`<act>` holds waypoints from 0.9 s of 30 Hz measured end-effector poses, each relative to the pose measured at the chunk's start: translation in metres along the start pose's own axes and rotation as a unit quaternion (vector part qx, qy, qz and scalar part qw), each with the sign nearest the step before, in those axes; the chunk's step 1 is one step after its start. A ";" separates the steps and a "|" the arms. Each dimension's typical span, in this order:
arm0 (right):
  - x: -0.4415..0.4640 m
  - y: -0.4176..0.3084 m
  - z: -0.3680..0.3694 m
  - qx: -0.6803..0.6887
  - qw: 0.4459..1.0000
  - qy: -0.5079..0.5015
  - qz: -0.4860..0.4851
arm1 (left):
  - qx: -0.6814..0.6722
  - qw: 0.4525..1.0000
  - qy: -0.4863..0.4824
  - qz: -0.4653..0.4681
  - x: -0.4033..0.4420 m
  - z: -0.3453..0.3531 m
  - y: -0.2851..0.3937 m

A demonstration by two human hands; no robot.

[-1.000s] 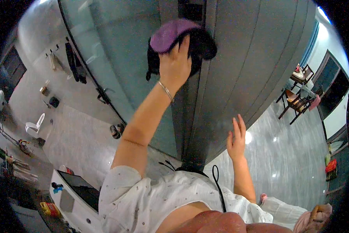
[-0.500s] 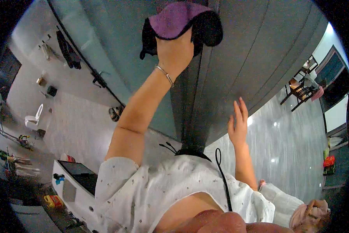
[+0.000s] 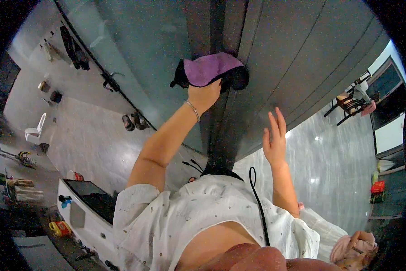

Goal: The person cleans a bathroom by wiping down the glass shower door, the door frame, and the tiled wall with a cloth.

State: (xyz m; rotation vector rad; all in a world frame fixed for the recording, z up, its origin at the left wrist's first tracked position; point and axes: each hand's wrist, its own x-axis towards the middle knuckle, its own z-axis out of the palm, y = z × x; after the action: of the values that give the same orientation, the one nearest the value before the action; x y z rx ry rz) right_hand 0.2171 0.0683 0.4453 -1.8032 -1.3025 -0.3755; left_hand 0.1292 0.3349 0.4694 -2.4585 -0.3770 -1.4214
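A purple cloth with black edges (image 3: 212, 67) lies against the grey door frame (image 3: 216, 31), between a glass pane (image 3: 144, 58) and a grey panelled surface (image 3: 284, 67). My left hand (image 3: 204, 95), with a bracelet at the wrist, is closed on the cloth, which covers most of the fingers. My right hand (image 3: 275, 137) is raised beside the panelled surface, its fingers spread and nothing in it. I cannot tell whether its fingertips touch the panel.
At the left are a black door handle (image 3: 109, 81), dark shoes (image 3: 133, 122), a white toilet (image 3: 35, 130) and a white cabinet (image 3: 83, 205). Chairs (image 3: 347, 104) stand at the right. Another person (image 3: 354, 250) is partly visible at the lower right.
The cloth and my left hand first went up, then came back down along the frame, with the elbow more bent now. My right hand stays spread near the panel.
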 end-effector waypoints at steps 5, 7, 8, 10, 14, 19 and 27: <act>-0.006 0.001 0.003 -0.011 1.000 -0.004 -0.001 | -0.060 0.993 -0.098 -0.040 -0.042 0.013 0.006; -0.007 0.000 0.002 -0.011 1.000 -0.004 -0.001 | -0.065 0.992 -0.109 -0.013 -0.066 0.033 0.000; -0.008 0.001 0.001 -0.011 1.000 -0.007 0.002 | -0.067 0.991 -0.115 0.000 -0.076 0.043 -0.002; -0.009 0.001 0.001 -0.012 1.000 -0.010 0.006 | -0.055 0.990 -0.125 -0.014 -0.080 0.040 0.003; -0.013 0.001 0.003 -0.019 1.000 -0.003 0.007 | -0.084 0.984 -0.151 -0.030 -0.095 0.039 0.009; -0.017 0.003 0.003 -0.019 1.000 -0.001 0.005 | -0.150 0.970 -0.178 -0.076 -0.140 0.069 0.008; -0.023 0.005 0.005 -0.023 1.000 -0.002 0.001 | -0.185 0.944 -0.250 -0.112 -0.199 0.087 0.016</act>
State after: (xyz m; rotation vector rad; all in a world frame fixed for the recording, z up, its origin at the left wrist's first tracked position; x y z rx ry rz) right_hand 0.2112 0.0575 0.4246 -1.8443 -1.3033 -0.4033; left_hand 0.1079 0.3342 0.2524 -3.1766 -0.5479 -0.9876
